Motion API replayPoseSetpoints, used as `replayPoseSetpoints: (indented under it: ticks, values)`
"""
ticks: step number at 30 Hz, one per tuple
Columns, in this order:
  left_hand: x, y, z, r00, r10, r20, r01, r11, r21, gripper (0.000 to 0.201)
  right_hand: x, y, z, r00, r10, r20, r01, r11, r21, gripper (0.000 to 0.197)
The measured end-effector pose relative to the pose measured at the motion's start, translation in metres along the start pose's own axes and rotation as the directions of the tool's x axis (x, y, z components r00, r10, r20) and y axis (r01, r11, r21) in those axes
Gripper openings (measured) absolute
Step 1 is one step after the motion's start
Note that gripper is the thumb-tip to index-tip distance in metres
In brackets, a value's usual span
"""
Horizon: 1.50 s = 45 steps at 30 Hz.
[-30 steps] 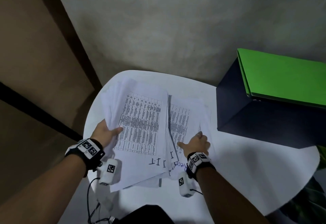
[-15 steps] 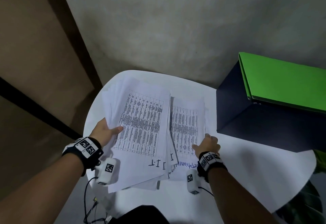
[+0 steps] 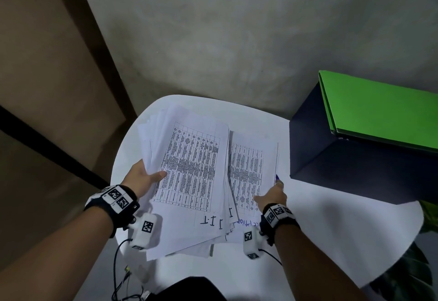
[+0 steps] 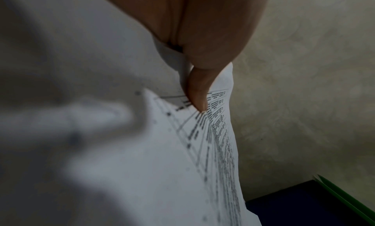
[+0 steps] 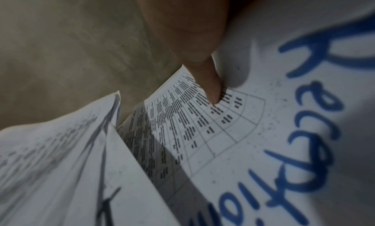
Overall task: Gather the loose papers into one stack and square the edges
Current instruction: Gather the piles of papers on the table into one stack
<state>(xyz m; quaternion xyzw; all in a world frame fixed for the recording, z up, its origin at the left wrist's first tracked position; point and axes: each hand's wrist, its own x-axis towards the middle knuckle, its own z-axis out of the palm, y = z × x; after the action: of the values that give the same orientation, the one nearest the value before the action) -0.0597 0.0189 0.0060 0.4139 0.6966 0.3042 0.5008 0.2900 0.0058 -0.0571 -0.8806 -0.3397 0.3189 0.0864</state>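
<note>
Left hand [image 3: 144, 177] pinching fanned printed sheets [image 3: 189, 170] by their left edge, above the round white table [image 3: 331, 229]. Right hand [image 3: 272, 196] gripping right-hand sheets [image 3: 251, 168], thumb on top; bare tabletop rightward. Green folder [image 3: 379, 111] atop dark box [image 3: 355, 170].

Fingers of the left hand [image 3: 142, 178] lie hidden beneath the fanned bundle of white printed sheets [image 3: 189, 170]; only the thumb shows on top. Lower sheets are covered by upper ones. The table print is too small to read. The green flat folder [image 3: 379, 111] and dark navy box [image 3: 343, 170] are cut by the right edge. The left-wrist foreground is blurred
</note>
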Motion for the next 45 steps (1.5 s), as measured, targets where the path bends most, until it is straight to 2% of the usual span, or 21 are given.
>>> replayPoseSetpoints:
  ticks: [5, 8, 10, 15, 18, 23, 25, 28, 30, 32, 34, 37, 40, 42, 45]
  values:
    - [0.001, 0.0, 0.003, 1.0, -0.009, 0.017, 0.009, 1.0, 0.023, 0.031, -0.001, 0.002, -0.001, 0.999, 0.031, 0.007, -0.031, 0.997, -0.076, 0.061]
    - [0.001, -0.001, 0.006, 1.0, -0.018, 0.025, 0.017, 0.999, 0.028, 0.032, -0.01, 0.0, 0.004, 0.999, 0.036, -0.035, -0.041, 0.984, -0.171, 0.067]
    - [0.003, -0.002, 0.006, 0.999, -0.013, 0.031, 0.012, 0.999, 0.046, 0.032, -0.013, -0.001, 0.009, 0.999, 0.034, -0.035, -0.04, 0.984, -0.176, 0.071]
    - [0.006, -0.005, 0.004, 0.999, 0.008, 0.033, -0.009, 1.0, 0.026, 0.037, -0.008, 0.001, 0.011, 0.999, 0.04, 0.002, -0.039, 0.998, -0.051, 0.087]
    - [0.006, -0.007, 0.002, 0.999, 0.0, 0.042, -0.001, 1.0, 0.025, 0.038, -0.009, 0.001, 0.001, 0.999, 0.04, -0.021, -0.04, 0.999, -0.022, 0.067]
    - [0.011, -0.015, -0.002, 0.999, -0.012, 0.051, 0.007, 0.997, 0.079, 0.045, -0.005, 0.003, -0.006, 0.999, -0.028, -0.041, 0.03, 0.998, 0.057, 0.041]
    - [0.011, -0.016, 0.0, 0.999, -0.018, 0.052, 0.014, 0.997, 0.081, 0.046, -0.007, 0.001, -0.008, 1.0, -0.01, -0.007, 0.011, 0.995, 0.103, 0.051]
    - [0.011, -0.015, 0.005, 0.998, -0.015, 0.053, 0.011, 0.996, 0.084, 0.044, -0.014, -0.002, -0.007, 0.999, 0.027, 0.025, -0.029, 0.994, 0.108, 0.079]
    - [0.012, -0.015, 0.006, 0.999, -0.015, 0.047, 0.011, 0.996, 0.085, 0.041, -0.02, -0.001, -0.005, 0.999, 0.044, 0.028, -0.048, 0.985, 0.166, 0.076]
    - [0.014, -0.014, 0.006, 0.999, -0.01, 0.044, 0.006, 0.997, 0.078, 0.038, -0.025, -0.001, -0.008, 1.0, 0.013, -0.017, -0.008, 0.973, 0.23, 0.066]
    - [0.013, -0.013, 0.005, 0.999, -0.009, 0.049, 0.006, 0.997, 0.075, 0.037, -0.031, -0.005, -0.02, 0.996, -0.048, -0.071, 0.061, 0.981, 0.186, 0.057]
    - [0.012, -0.013, 0.008, 0.998, -0.042, 0.054, 0.038, 0.996, 0.076, 0.034, -0.039, -0.014, -0.049, 0.974, -0.175, -0.141, 0.193, 0.974, 0.123, 0.044]
    - [0.01, -0.013, 0.018, 0.996, -0.07, 0.059, 0.058, 0.983, 0.176, 0.022, -0.049, -0.028, -0.089, 0.943, -0.243, -0.226, 0.276, 0.952, 0.129, 0.037]
    - [0.007, -0.011, 0.026, 0.995, -0.085, 0.052, 0.069, 0.965, 0.253, 0.023, -0.056, -0.039, -0.116, 0.892, -0.295, -0.343, 0.356, 0.926, 0.129, 0.032]
    - [0.01, -0.015, 0.038, 0.995, -0.082, 0.053, 0.062, 0.949, 0.309, 0.024, -0.07, -0.055, -0.155, 0.766, -0.33, -0.551, 0.496, 0.849, 0.182, 0.031]
